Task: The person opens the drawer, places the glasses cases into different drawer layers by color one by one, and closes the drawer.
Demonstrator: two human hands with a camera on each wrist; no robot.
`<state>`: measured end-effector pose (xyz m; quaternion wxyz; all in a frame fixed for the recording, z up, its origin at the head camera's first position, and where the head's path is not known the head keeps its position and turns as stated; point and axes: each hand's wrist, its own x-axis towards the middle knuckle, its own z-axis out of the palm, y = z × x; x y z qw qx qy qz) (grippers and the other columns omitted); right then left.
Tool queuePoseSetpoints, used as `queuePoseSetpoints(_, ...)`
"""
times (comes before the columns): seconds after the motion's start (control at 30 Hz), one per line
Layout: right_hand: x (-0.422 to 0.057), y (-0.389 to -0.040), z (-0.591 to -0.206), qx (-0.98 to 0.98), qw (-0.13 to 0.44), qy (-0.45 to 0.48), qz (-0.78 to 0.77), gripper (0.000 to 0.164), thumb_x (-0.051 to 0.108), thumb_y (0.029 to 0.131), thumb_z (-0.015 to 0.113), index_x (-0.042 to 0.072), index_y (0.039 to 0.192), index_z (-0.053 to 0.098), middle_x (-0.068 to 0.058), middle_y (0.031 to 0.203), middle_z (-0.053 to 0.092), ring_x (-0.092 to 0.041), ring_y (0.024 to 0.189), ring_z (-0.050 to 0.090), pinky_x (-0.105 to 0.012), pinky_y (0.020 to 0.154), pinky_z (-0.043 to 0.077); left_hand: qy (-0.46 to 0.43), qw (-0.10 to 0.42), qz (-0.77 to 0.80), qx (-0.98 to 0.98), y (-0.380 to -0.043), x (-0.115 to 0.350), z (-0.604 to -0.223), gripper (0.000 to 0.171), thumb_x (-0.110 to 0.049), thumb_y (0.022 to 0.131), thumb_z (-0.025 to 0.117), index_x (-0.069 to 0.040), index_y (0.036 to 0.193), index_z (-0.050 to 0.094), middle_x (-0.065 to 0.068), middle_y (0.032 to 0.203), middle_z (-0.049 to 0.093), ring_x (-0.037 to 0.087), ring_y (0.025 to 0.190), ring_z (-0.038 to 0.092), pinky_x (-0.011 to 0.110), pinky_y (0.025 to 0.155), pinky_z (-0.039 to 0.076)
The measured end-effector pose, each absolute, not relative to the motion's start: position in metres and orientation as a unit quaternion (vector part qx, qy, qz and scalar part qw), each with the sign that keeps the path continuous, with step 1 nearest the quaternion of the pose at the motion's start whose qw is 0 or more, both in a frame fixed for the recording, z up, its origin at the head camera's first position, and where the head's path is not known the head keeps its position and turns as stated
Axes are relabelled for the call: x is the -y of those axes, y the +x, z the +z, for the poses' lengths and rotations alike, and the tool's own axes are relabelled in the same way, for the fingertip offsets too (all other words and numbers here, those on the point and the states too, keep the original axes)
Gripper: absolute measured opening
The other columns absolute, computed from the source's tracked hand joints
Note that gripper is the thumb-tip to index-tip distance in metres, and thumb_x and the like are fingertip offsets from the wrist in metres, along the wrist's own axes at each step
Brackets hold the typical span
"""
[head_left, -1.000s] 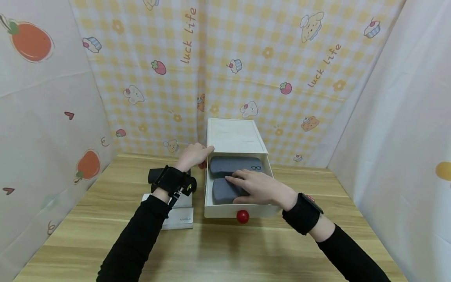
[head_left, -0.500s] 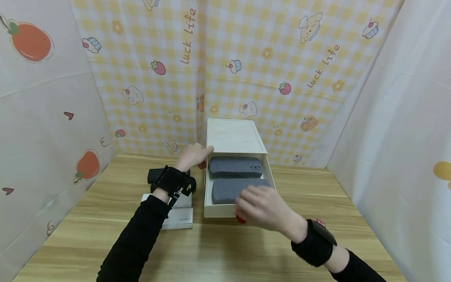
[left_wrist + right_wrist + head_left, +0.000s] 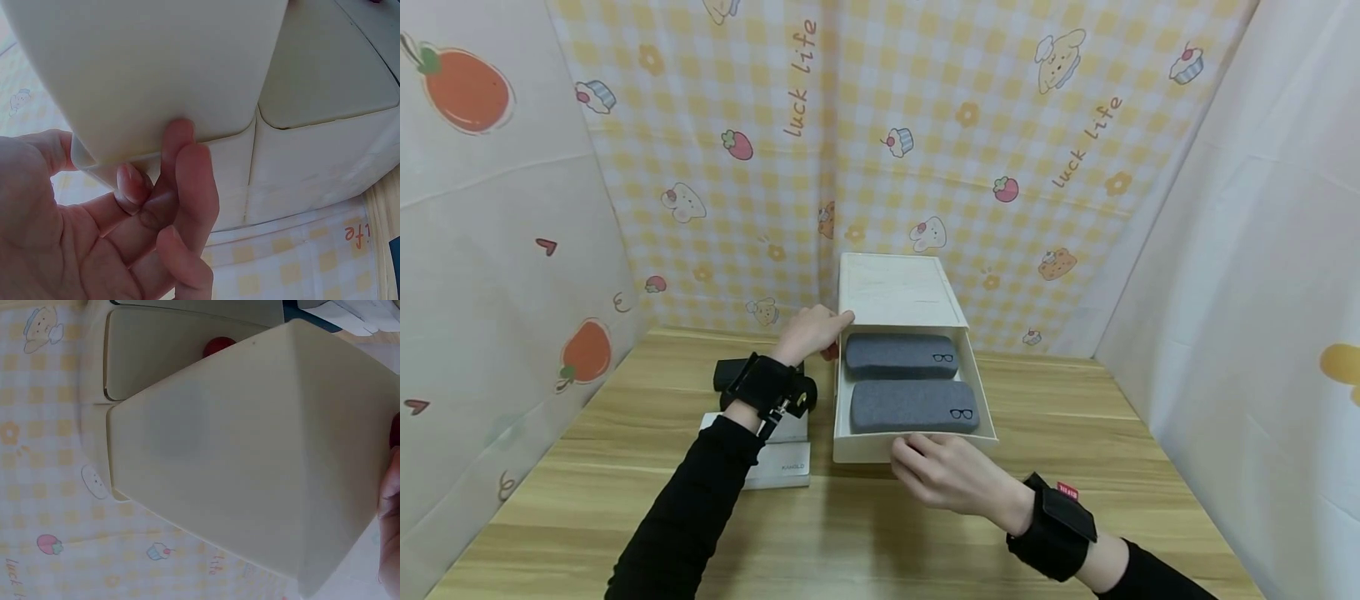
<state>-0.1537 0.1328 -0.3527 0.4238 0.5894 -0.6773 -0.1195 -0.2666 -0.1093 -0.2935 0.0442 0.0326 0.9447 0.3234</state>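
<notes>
A small white drawer cabinet [image 3: 898,287] stands at the back of the table with its top drawer [image 3: 861,450] pulled out. Two grey glasses cases [image 3: 901,357], each printed with a pair of spectacles, lie one behind the other inside. My left hand [image 3: 808,333] steadies the cabinet's left front corner, thumb at the top edge and fingers bent against the side. At the drawer's front, my right hand [image 3: 951,475] pinches the red knob [image 3: 395,430], which the head view hides behind the fingers. Another red knob [image 3: 219,345] shows on the lower drawer in the right wrist view.
Left of the cabinet, partly under my left wrist, are a white box [image 3: 782,462] with lettering and a black object [image 3: 730,372]. A checked yellow curtain [image 3: 910,100] hangs close behind the cabinet. White cloth hangs on both sides.
My right hand has left the glasses case in the drawer and come forward and down to the front knob. Both cases now show fully. The left hand keeps its place.
</notes>
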Motion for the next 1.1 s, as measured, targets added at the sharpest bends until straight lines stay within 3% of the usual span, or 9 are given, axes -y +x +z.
queuePoseSetpoints(0.3, -0.13, -0.164, -0.344, 0.682, 0.427, 0.578, -0.134, 0.033, 0.005, 0.102, 0.029, 0.009, 0.089, 0.059, -0.002, 0.088, 0.051, -0.009, 0.066, 0.046, -0.019, 0.053, 0.04, 0.034, 0.04, 0.324, -0.944, -0.267, 0.111, -0.294, 0.056, -0.047, 0.095, 0.035, -0.013, 0.056, 0.057, 0.004, 0.065, 0.07, 0.018, 0.064, 0.065, 0.039, 0.083, 0.048)
queuePoseSetpoints(0.6, -0.124, -0.185, -0.337, 0.685, 0.446, 0.555, -0.155, 0.037, 0.003, 0.103, 0.025, 0.008, 0.089, 0.059, -0.004, 0.089, 0.052, -0.012, 0.069, 0.049, -0.021, 0.056, 0.042, 0.037, 0.037, 0.323, -0.945, -0.267, 0.11, -0.296, 0.056, -0.047, 0.095, 0.035, -0.012, 0.064, 0.067, 0.004, 0.065, 0.069, 0.016, 0.061, 0.065, 0.035, 0.077, 0.047)
queuePoseSetpoints(0.8, -0.122, -0.196, -0.336, 0.706, 0.428, 0.541, -0.163, 0.039, 0.006, 0.104, 0.024, 0.009, 0.089, 0.06, -0.005, 0.092, 0.053, -0.013, 0.072, 0.052, -0.022, 0.058, 0.045, 0.037, 0.037, 0.325, -0.944, -0.266, 0.11, -0.295, 0.057, -0.045, 0.096, 0.036, -0.013, 0.054, 0.057, 0.003, 0.063, 0.068, 0.017, 0.061, 0.064, 0.029, 0.068, 0.042)
queuePoseSetpoints(1.1, -0.121, -0.22, -0.336, 0.726, 0.411, 0.523, -0.172, 0.044, 0.006, 0.105, 0.019, 0.008, 0.093, 0.061, -0.005, 0.097, 0.055, -0.015, 0.079, 0.055, -0.023, 0.065, 0.05, 0.045, 0.041, 0.311, -0.948, -0.267, 0.109, -0.294, 0.058, -0.045, 0.097, 0.034, -0.012, 0.056, 0.06, 0.003, 0.062, 0.067, 0.018, 0.062, 0.064, 0.03, 0.07, 0.043)
